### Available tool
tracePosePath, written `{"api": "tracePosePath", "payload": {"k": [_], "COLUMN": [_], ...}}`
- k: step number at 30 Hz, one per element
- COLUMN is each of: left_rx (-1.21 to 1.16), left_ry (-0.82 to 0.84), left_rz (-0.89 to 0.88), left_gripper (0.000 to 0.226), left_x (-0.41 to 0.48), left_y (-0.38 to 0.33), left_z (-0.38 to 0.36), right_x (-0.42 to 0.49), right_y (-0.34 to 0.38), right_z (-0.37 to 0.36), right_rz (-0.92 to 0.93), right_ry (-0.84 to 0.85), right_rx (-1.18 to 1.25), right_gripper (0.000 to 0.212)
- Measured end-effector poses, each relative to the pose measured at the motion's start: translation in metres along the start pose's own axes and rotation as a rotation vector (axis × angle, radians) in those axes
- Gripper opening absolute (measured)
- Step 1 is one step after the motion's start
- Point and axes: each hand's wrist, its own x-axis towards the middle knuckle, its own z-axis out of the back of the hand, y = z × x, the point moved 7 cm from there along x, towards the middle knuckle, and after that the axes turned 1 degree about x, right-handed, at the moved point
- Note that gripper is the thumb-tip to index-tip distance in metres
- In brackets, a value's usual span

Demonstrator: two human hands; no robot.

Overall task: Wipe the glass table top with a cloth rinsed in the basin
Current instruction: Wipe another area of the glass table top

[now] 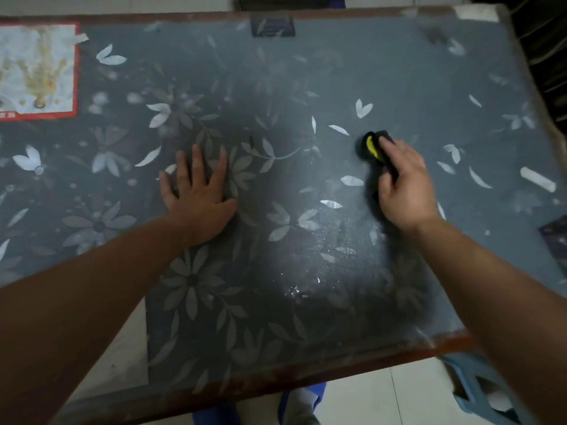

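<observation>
1. One glass table top (pixel 383 72), grey-blue with a pale flower and leaf pattern and a reddish-brown edge; it fills most of the view.
2. Two bare hands, both on the glass, well apart.
3. Left hand (pixel 199 191) at about 9 o'clock from view centre: flat, palm down, fingers spread wide, holding nothing.
4. Right hand (pixel 405 185) at about 3 o'clock: fingers curled down over one cloth (pixel 376 145), pressing it to the glass.
5. Cloth is dark with a yellow part; it sticks out from the fingertips toward 11 o'clock and is blurred, so its exact shape is unclear.
6. One wet patch (pixel 306 283) with droplets at about 6 o'clock from centre, between the two forearms, near the front edge.
7. One red-bordered printed sheet (pixel 36 69) at 10 o'clock, far left corner, stained yellow-brown.
8. One white strip (pixel 537 179) at 3 o'clock, near the right edge.
9. One dark rectangle (pixel 272 25) at 12 o'clock, at the far edge.
10. One blue stool (pixel 478 391) on the floor at 5 o'clock, partly behind the right forearm.
</observation>
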Motion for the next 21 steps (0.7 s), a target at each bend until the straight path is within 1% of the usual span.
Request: {"api": "tracePosePath", "payload": {"k": [2,3,5,8,9,10,11,13,16,18,20,21], "left_rx": [0.032,0.046,0.062,0.063,0.055,0.047,0.044,0.046,0.03,0.03,0.029,0.029], "left_ry": [0.007,0.007,-0.003,-0.008,-0.01,-0.009,-0.003,0.004,0.011,0.011,0.021,0.025], "left_rz": [0.005,0.007,0.013,0.011,0.015,0.018,0.017,0.011,0.027,0.032,0.034,0.033], "left_gripper": [0.086,0.086,0.086,0.086,0.086,0.086,0.085,0.086,0.091,0.092,0.092,0.091], "left_x": [0.001,0.002,0.001,-0.001,-0.001,-0.001,-0.002,-0.002,-0.002,-0.004,-0.005,-0.004], "left_y": [0.0,-0.001,-0.001,-0.003,-0.002,-0.002,-0.001,-0.002,-0.004,-0.006,-0.006,-0.006], "left_z": [-0.001,-0.002,-0.001,0.0,0.0,0.0,0.0,-0.001,-0.001,0.001,0.001,0.001], "right_x": [0.008,0.005,-0.011,-0.052,-0.06,-0.062,-0.059,-0.044,-0.014,-0.002,-0.005,-0.011], "right_y": [-0.016,-0.013,0.02,0.085,0.098,0.103,0.099,0.074,0.01,-0.027,-0.033,-0.021], "right_z": [-0.002,-0.008,-0.027,-0.063,-0.07,-0.072,-0.068,-0.047,-0.005,0.012,0.007,-0.002], "right_rz": [-0.023,0.002,0.151,0.43,0.471,0.471,0.441,0.337,0.151,0.006,-0.062,-0.046], "right_ry": [0.042,0.059,0.1,0.233,0.264,0.279,0.278,0.213,0.062,0.027,0.034,0.039], "right_rx": [-0.064,-0.088,-0.064,0.005,0.035,0.081,0.133,0.177,0.117,0.092,0.072,0.061], "right_gripper": [0.056,0.054,0.053,0.055,0.055,0.055,0.056,0.059,0.061,0.059,0.057,0.056]}}
